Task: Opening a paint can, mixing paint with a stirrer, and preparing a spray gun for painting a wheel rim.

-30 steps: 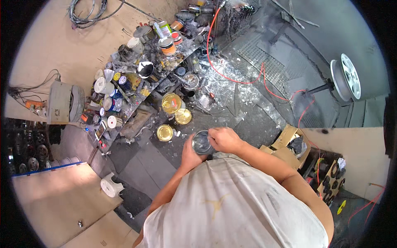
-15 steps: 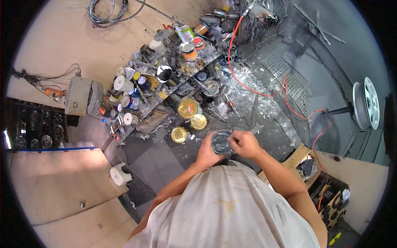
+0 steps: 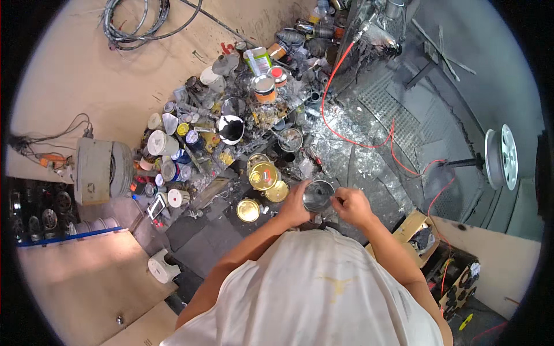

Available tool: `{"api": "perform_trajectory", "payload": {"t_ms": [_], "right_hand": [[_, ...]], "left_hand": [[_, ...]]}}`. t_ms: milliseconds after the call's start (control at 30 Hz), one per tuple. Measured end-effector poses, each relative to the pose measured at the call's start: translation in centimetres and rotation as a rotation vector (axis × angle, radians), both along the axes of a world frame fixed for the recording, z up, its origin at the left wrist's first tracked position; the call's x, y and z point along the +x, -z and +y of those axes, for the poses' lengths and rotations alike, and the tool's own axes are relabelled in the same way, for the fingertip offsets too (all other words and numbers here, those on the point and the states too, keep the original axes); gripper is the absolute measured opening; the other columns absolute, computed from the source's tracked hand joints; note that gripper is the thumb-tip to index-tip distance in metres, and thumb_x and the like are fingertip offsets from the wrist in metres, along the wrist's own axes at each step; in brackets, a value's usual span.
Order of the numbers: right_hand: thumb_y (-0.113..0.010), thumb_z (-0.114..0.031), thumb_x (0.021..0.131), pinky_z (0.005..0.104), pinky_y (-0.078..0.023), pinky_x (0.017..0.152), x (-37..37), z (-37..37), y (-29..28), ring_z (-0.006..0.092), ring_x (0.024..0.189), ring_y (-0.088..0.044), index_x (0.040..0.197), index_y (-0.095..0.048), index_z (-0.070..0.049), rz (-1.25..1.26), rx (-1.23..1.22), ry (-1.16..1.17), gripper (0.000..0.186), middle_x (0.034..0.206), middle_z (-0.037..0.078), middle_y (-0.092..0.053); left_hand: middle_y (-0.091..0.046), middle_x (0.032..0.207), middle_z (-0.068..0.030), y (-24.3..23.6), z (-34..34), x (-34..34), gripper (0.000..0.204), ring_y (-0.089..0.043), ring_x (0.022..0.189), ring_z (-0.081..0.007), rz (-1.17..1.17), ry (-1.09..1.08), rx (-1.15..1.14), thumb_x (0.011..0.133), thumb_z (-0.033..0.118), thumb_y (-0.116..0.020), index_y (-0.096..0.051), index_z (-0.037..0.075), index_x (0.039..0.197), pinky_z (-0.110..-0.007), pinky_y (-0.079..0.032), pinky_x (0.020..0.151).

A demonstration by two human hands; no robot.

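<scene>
In front of my body, my left hand (image 3: pixel 296 206) is wrapped round the side of a round open cup (image 3: pixel 318 195) with a greyish inside. My right hand (image 3: pixel 351 205) is closed beside the cup's right rim, thumb and fingers drawn together; whether something small is pinched in them I cannot make out. Left of the cup stand a large tin with a gold lid (image 3: pixel 262 175), a smaller gold-lidded tin (image 3: pixel 277 191) close against it, and another gold-topped tin (image 3: pixel 248 210) on its own.
A cluttered bench (image 3: pixel 228 155) carries paint tins, tubs and a black-stained white cup (image 3: pixel 231 130). A red hose (image 3: pixel 330 115) crosses the dusty floor. On the right are a wheel rim (image 3: pixel 508 157) on a stand and an open cardboard box (image 3: pixel 411 226). A white stool (image 3: pixel 163 267) stands left.
My right hand has moved from over the cup's opening to just right of its rim. The cup, still in my left hand, sits slightly further right in view. The view has shifted a little.
</scene>
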State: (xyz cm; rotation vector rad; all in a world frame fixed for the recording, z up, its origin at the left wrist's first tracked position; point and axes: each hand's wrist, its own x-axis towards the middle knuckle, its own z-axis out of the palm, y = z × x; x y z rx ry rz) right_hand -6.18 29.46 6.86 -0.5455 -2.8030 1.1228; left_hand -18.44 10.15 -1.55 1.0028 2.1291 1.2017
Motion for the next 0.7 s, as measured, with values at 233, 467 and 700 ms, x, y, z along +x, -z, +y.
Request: {"api": "perform_trajectory", "payload": {"t_ms": [233,467,700], "right_hand": [[-0.076,-0.016,0.089,0.0477,-0.051,0.064,-7.7,-0.9,-0.1,0.0430,0.073,-0.066,0.087,-0.068,-0.001,0.093,-0.036,0.258,0.017,0.078,0.022,-0.067],[-0.076,-0.017,0.090,0.0495,-0.052,0.066,-13.5,-0.4,0.1,0.0453,0.075,-0.065,0.088,-0.069,-0.002,0.120,-0.135,0.262,0.017,0.077,0.022,-0.067],[-0.084,-0.025,0.088,0.0391,-0.053,0.066,-13.7,2.3,2.0,0.0292,0.070,-0.065,0.108,-0.060,-0.001,-0.038,-0.391,0.367,0.039,0.086,0.016,-0.068]], "left_hand": [[-0.052,0.146,-0.0250,1.4,1.3,-10.1,0.106,-0.050,0.136,-0.0444,0.137,0.073,0.066,0.061,0.017,-0.095,-0.040,0.003,0.150,-0.048,-0.042,0.115],[-0.053,0.144,-0.0236,1.0,3.2,-14.9,0.100,-0.050,0.134,-0.0444,0.104,0.029,0.147,0.061,0.010,-0.091,-0.042,0.002,0.148,-0.049,-0.043,0.114],[-0.057,0.139,-0.0229,3.6,5.5,-16.0,0.099,-0.058,0.127,-0.0385,-0.112,-0.166,0.173,0.062,0.009,-0.092,-0.041,0.001,0.147,-0.045,-0.046,0.110]]}}
